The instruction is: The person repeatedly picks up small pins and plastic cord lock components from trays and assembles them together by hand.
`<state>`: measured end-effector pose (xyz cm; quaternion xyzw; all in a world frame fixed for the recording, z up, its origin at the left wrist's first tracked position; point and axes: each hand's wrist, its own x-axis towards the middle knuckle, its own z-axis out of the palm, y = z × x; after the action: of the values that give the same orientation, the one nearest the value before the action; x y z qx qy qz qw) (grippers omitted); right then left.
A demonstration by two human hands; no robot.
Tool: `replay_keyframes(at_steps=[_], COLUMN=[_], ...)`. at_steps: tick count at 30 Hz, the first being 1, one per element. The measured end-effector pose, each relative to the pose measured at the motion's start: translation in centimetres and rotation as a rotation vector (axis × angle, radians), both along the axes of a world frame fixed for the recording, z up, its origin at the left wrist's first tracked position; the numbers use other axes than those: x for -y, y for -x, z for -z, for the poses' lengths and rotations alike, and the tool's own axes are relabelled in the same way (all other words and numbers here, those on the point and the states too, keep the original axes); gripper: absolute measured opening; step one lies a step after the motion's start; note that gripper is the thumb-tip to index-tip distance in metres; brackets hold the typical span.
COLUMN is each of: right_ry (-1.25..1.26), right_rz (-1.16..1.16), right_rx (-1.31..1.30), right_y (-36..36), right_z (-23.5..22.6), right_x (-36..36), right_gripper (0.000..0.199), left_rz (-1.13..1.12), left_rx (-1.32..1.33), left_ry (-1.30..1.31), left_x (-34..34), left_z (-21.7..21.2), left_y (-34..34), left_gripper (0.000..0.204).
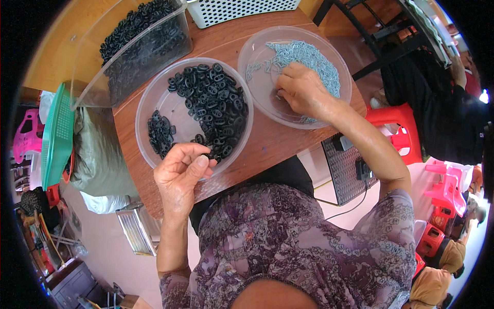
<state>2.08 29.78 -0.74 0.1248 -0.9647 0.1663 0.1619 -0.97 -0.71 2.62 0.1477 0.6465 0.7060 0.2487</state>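
Observation:
My left hand (181, 172) is at the near rim of a round clear plastic bowl (177, 110). Its thumb and fingertips pinch a small black plastic part (207, 155). Black oval two-holed parts (216, 98) are heaped in that bowl, mostly on its right, and a smaller pile of black parts (160, 131) lies on its left. Over a second round clear bowl (257, 98) on the right, my right hand (303, 91) reaches down with its fingers curled together. Small silvery screws (314, 56) fill much of this bowl. Whatever those fingertips hold is hidden.
The bowls stand on a brown wooden table (226, 41). Behind them are a clear bin (139, 56) of black parts and a white perforated basket (242, 11). A green basket (55, 136) stands left, a red stool (404, 131) right. Other people sit at the right.

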Motion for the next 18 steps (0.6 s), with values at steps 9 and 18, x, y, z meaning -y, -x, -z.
replay_keyframes(at_steps=[9,18], right_ry=[-0.03,-0.004], right_rz=[-0.047,0.105], right_rx=[-0.015,0.162], right_y=[-0.6,0.4], right_z=[-0.1,0.1], right_x=[1.2,1.9], right_gripper=[0.007,0.006], left_rz=[-0.025,-0.033], left_rx=[0.012,0.02], left_ry=[-0.015,-0.048], left_x=[0.0,-0.2], left_z=[0.0,0.0], left_y=[-0.2,-0.4], left_gripper=[0.013,0.012])
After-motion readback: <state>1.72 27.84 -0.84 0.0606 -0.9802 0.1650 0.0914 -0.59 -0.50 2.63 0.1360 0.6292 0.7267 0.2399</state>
